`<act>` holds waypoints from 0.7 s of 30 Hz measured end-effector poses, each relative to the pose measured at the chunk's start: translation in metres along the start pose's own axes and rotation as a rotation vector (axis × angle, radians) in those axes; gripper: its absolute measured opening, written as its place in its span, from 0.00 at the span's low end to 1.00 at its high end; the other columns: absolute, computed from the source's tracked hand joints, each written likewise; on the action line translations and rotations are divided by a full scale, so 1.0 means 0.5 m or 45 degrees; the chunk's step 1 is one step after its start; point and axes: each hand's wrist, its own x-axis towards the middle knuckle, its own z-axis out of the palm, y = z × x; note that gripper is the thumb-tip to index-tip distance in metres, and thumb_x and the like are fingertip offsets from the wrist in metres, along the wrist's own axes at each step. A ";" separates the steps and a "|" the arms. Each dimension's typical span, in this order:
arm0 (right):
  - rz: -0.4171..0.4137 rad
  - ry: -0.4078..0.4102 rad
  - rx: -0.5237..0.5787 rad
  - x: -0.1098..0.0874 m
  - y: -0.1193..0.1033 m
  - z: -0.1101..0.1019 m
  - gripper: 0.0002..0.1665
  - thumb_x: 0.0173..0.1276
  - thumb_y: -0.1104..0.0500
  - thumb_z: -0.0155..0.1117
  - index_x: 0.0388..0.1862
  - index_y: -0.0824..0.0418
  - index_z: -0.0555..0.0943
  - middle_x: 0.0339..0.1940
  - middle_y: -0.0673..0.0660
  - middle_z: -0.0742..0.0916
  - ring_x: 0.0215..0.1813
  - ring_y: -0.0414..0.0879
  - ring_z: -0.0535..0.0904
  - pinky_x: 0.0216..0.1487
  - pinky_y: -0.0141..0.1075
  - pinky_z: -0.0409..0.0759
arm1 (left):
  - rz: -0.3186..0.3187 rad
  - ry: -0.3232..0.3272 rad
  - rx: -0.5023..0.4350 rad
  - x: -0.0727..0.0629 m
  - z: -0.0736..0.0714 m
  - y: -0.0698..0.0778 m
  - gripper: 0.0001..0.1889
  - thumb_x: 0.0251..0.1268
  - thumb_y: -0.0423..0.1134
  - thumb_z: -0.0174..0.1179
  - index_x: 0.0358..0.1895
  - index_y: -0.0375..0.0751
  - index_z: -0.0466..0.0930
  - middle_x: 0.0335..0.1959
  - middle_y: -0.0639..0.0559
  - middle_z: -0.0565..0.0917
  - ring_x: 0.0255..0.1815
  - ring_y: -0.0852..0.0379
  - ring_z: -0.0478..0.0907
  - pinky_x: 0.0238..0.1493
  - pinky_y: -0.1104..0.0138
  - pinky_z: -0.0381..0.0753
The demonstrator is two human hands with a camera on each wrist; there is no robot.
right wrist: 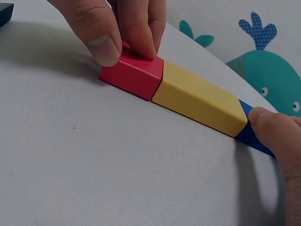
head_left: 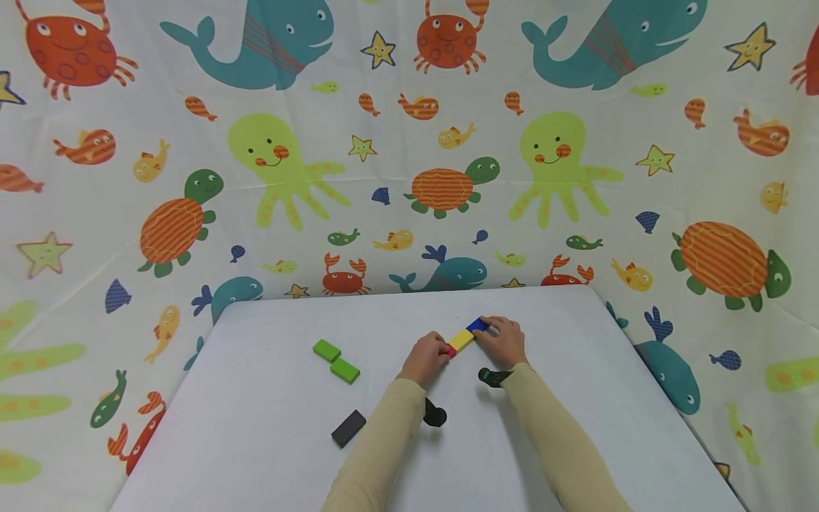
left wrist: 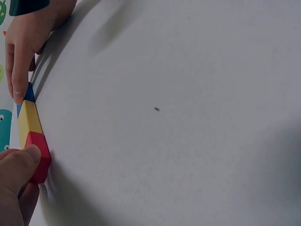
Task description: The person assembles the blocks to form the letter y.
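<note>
A red block (right wrist: 134, 77), a yellow block (head_left: 461, 341) and a blue block (head_left: 476, 325) lie end to end in a slanting row on the white table. My left hand (head_left: 425, 358) pinches the red block at the near end, its thumb along the side in the right wrist view. At the far end my right hand (head_left: 504, 342) holds the blue block between thumb and fingers, covering part of it. The yellow block sits between the two others, touching both, with neither hand on it.
Two green blocks (head_left: 327, 350) lie corner to corner left of the hands. Closer to me on the left is a dark block (head_left: 348, 429). Behind the table's far edge hangs a cloth (head_left: 397, 249) printed with sea animals.
</note>
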 end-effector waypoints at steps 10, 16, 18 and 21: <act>-0.066 0.037 -0.047 0.000 0.003 0.002 0.32 0.66 0.43 0.67 0.63 0.58 0.79 0.63 0.63 0.79 0.65 0.63 0.67 0.64 0.61 0.62 | 0.032 0.009 0.040 -0.002 -0.004 0.002 0.06 0.59 0.34 0.69 0.39 0.37 0.89 0.39 0.52 0.80 0.39 0.57 0.76 0.53 0.65 0.79; -0.056 0.038 -0.053 0.001 -0.003 0.003 0.31 0.66 0.44 0.67 0.63 0.58 0.79 0.63 0.64 0.79 0.65 0.63 0.67 0.63 0.61 0.62 | 0.044 0.012 0.025 -0.001 -0.007 -0.003 0.07 0.59 0.34 0.69 0.39 0.37 0.89 0.38 0.53 0.79 0.38 0.58 0.75 0.52 0.65 0.79; -0.055 0.040 -0.059 0.003 -0.004 0.005 0.32 0.66 0.44 0.67 0.64 0.58 0.78 0.63 0.64 0.79 0.65 0.63 0.67 0.63 0.61 0.62 | 0.056 0.014 0.036 0.001 -0.008 -0.006 0.07 0.59 0.35 0.69 0.39 0.38 0.88 0.37 0.53 0.79 0.38 0.58 0.75 0.52 0.65 0.79; -0.048 0.045 -0.054 0.003 -0.006 0.007 0.32 0.65 0.43 0.67 0.63 0.58 0.79 0.63 0.64 0.79 0.64 0.63 0.67 0.63 0.61 0.62 | 0.074 0.019 0.059 0.003 -0.007 -0.012 0.07 0.59 0.35 0.70 0.39 0.38 0.88 0.37 0.53 0.79 0.38 0.58 0.75 0.52 0.65 0.79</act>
